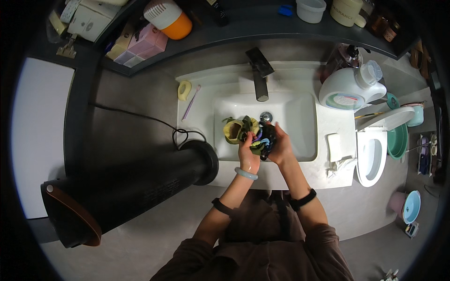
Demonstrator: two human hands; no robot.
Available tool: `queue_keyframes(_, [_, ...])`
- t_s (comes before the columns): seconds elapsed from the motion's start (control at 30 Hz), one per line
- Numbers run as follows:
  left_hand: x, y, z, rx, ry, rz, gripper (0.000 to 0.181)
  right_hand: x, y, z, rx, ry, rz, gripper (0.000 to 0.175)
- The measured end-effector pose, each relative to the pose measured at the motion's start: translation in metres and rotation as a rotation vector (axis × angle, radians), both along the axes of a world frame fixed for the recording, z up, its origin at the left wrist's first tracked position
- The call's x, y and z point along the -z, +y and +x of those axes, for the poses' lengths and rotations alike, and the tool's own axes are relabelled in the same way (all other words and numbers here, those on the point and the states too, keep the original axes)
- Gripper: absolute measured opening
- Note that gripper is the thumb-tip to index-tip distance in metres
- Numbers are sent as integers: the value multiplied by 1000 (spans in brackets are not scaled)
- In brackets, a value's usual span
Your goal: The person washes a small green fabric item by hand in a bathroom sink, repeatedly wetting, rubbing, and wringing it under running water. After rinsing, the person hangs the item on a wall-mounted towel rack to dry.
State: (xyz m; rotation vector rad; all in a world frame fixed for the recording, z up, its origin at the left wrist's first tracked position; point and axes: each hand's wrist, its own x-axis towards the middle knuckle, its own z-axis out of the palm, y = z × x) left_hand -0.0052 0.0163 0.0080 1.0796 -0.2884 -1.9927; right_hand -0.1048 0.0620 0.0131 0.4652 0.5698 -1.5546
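Note:
Over the white sink basin [299,130], both hands have hold of a bundled article [233,131]. It has a yellow, round-mouthed part at the left, with dark green and black parts beside it. Purple, light blue and lime cord-like strands show between the hands; the exact kind of article cannot be told. My left hand [248,154] grips it from below, thumb on top. My right hand [282,144] clasps its black right side, the fingers partly hidden behind. The metal drain [266,117] lies just beyond, under the black faucet [261,79].
On the counter stand a white detergent jug [342,89], a pump bottle [342,59], a white bar [334,146], a toothbrush [191,102] and a yellow ring-shaped item [184,90]. A large black cylindrical appliance [130,193] leans in at left. A toilet [371,158] is at right.

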Motion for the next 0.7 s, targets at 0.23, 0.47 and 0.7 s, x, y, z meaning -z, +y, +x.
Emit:
queue_keyframes(0.23, [9, 9, 9, 130, -363, -214, 41, 1, -29, 37, -60, 471, 124, 47])
queue_keyframes(0.47, [0, 1, 12, 268, -246, -362, 56, -37, -18, 56, -195, 1135, 366, 46])
queue_keyframes(0.7, [-64, -38, 4, 432, 136, 17, 52, -51, -37, 54, -119, 1427, 304, 37])
